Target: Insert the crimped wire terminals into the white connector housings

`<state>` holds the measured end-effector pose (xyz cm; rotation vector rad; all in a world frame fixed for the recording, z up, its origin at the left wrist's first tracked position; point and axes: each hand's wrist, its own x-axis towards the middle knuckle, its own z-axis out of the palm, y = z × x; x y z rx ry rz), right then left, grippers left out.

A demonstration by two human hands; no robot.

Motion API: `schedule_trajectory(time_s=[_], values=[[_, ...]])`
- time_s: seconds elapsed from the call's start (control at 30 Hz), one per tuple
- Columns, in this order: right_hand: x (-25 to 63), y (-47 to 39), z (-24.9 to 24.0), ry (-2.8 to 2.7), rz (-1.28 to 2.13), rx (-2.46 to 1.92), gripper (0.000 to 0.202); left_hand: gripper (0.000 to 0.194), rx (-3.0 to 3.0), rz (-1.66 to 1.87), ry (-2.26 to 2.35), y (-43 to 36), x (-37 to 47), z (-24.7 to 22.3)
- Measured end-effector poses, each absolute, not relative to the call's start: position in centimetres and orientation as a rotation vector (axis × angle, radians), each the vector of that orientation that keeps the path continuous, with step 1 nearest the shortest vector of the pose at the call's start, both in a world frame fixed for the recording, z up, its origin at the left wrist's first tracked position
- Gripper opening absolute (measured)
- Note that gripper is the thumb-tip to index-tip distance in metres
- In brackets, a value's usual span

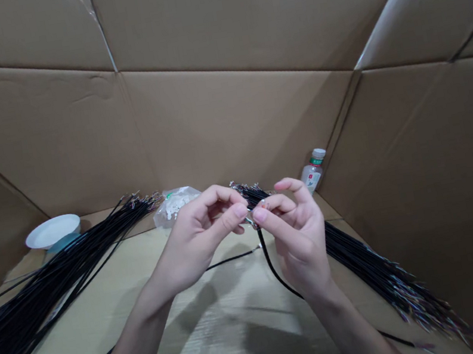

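A black cable [268,262] hangs down from between my two hands, its upper end split into thin bare-ended wires [249,221]. My left hand [196,238] is closed in a pinch on those wires, thumb against the fingertips. From the other side, my right hand [299,239] pinches near where the wires leave the black sheath, its other fingers partly raised. The fingertips hide most of the wires, so their colours are hard to make out. Lower down, the cable passes behind my right forearm.
Bundles of black cables lie at left [56,291] and right [365,270]. Another black cable [232,259] crosses behind my left arm. At the back are a white bowl [52,230], a clear bag [175,205] of small white pieces and a bottle [313,171]. Cardboard walls [232,123] surround the table.
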<state>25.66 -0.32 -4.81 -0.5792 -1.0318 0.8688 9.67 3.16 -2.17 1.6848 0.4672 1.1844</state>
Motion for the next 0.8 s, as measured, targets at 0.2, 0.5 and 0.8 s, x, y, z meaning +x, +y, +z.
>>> schedule_trajectory(time_s=[0.2,0.5,0.8], values=[[25.4,-1.0,-4.4,-1.092,0.581,-0.685,0.039,0.022,1.118,0.947,0.416,3.5,10.0,-2.5],[25.2,-1.6,-4.5,-1.202,0.285,-0.636,0.039,0.023,0.984,0.906,0.472,3.2,10.8,-2.5],[25.5,-1.6,-4.2,-1.237,0.316,-0.626,0.036,0.017,0.935,0.893,0.492,3.3,10.9,-2.2]])
